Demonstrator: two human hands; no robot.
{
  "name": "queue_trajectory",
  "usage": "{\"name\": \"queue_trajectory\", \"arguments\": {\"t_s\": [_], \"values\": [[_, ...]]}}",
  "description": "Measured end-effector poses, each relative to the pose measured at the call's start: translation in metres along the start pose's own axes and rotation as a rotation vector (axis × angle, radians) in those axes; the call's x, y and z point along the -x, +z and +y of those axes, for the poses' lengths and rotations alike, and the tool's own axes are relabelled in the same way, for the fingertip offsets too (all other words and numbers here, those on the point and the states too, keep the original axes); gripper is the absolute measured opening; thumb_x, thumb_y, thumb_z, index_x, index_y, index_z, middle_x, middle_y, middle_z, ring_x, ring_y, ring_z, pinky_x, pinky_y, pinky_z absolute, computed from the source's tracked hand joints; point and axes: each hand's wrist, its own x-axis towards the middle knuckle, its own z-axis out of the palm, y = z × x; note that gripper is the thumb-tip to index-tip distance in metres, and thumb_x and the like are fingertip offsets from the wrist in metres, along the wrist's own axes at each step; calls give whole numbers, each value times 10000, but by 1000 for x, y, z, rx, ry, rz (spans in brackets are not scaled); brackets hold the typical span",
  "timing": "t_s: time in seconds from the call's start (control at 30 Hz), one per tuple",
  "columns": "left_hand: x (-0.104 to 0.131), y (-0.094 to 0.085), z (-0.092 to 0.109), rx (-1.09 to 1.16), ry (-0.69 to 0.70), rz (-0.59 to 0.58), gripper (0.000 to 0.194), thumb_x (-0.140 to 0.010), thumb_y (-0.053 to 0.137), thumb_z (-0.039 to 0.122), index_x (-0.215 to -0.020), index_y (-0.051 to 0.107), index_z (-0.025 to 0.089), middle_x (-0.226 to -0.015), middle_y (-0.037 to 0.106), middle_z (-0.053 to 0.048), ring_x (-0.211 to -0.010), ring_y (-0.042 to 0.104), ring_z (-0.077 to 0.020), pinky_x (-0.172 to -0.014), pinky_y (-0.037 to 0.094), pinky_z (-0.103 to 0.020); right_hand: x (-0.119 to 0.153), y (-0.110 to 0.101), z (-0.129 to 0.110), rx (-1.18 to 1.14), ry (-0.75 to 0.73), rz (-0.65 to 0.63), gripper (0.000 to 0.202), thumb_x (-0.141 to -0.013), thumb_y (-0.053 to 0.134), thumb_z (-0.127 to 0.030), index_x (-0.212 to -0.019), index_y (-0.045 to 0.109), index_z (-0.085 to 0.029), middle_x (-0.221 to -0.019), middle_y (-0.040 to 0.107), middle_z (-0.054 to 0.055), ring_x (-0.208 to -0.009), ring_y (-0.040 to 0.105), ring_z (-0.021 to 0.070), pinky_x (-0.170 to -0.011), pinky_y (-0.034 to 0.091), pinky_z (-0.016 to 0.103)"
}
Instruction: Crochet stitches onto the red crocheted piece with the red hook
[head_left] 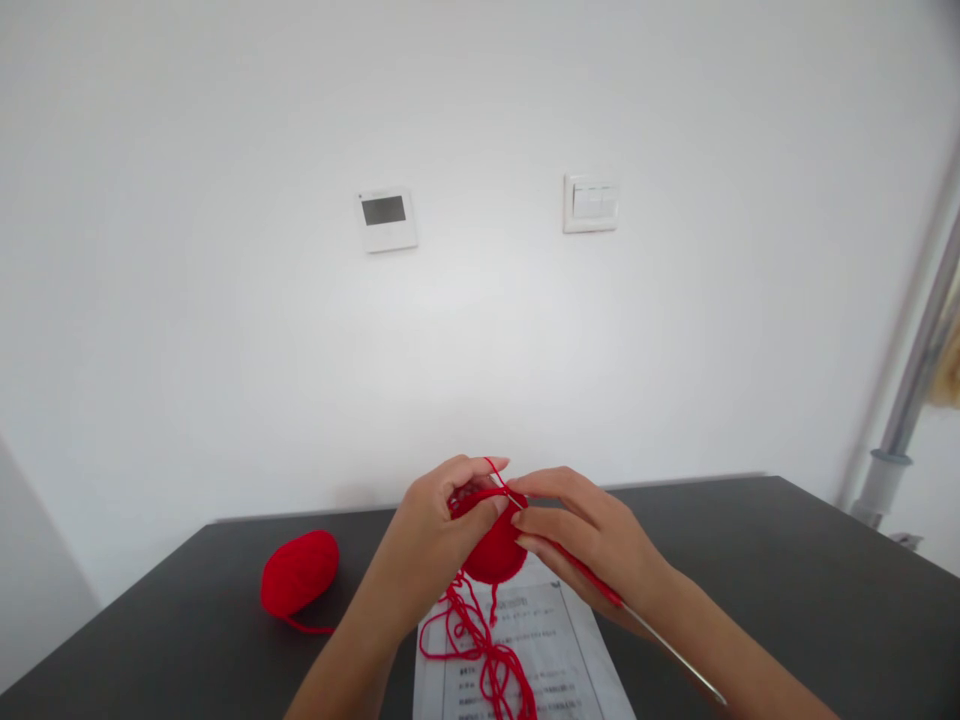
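Red crocheted piece: a rounded shape held up between the two hands, its upper edge at the fingertips and its lower curve hanging below them.
Left hand: pinched narrow on the piece's left and upper edge, the thumb lying on the near face; the forefinger stands raised, with a taut yarn strand over it running down to the work.
Right hand: fingers bunched close around a slim crochet hook, their tips just beside the piece's right edge.
Hook's position: red along its middle, its metal end slanting past the right wrist; the other tip meets the piece's upper edge, too small to tell whether it sits inside a loop.
Loose yarn: red loops tangled below the piece, across the paper; a short tail hangs from the lower curve.
Printed sheet: white, beneath the hands, its lines too blurred to read.
Yarn ball: red, on the tabletop left of the left forearm, a strand trailing toward that arm.
Tabletop: dark grey, its far edge near the wall.
Wall: plain white, bearing a panel with a dark screen at left and a white switch at right.
Pipe: grey, slanting at the far right.
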Motion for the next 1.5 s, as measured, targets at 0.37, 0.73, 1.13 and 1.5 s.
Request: {"name": "queue_trajectory", "arguments": {"t_s": [0.37, 0.73, 1.13, 1.5], "values": [[-6, 5, -5, 365, -110, -110, 279, -796, 658, 286, -1047, 710, 175, -1049, 748, -73, -955, 666, -226, -834, 502, -314, 5, 11, 5, 211, -27, 130, 115, -926, 528, -154, -1027, 581, -171, -1076, 638, 147, -973, 619, 228, -766, 577, 349], [-2, 13, 0, -241, 131, 154, 251, -861, 544, 219, -1056, 696, 175, -1004, 687, -57, -952, 627, -211, -870, 448, -317, -2, 4, 0, 211, 7, -42, 102, -953, 478, -166, -973, 577, -153, -1043, 671, 143, -908, 633, 231, -738, 570, 359], [-4, 6, -2, -258, 205, 179, 213, -825, 575, 154, -866, 767, 235, -848, 698, -14, -820, 644, -178, -737, 463, -263, -8, -7, -6, -19, 66, -32, 135, -939, 512, -156, -1020, 614, -188, -1008, 703, 100, -920, 652, 199, -806, 569, 342], [-10, -11, -12, -117, 97, -13, 159, -775, 642, 194, -841, 786, 203, -811, 709, -37, -756, 636, -177, -698, 472, -267, -5, -19, -12, -403, 413, -33, 159, -918, 562, -169, -980, 694, -231, -919, 739, 35, -831, 686, 157, -739, 550, 264]]}}
